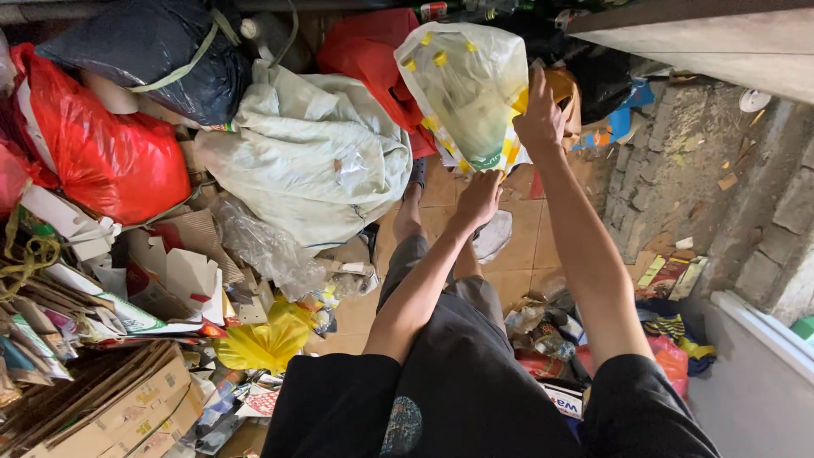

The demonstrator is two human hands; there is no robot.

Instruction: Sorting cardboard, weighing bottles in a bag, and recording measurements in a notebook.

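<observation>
1. Here, the left hand (480,197) pinches the bottom edge of a clear plastic bag with yellow marks (466,89), fingers closed on it.
2. The right hand (539,114) grips the bag's right side, holding it up above the tiled floor (526,242).
3. Just beside it lie a pale grey sack (314,161) and a red bag (110,157).
4. Flattened cardboard (110,407) sits well apart.

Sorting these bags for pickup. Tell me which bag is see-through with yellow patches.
It is the clear plastic bag held up by both hands, right hand at its side, left hand beneath. The red bag and black bag on the left are opaque.
</observation>
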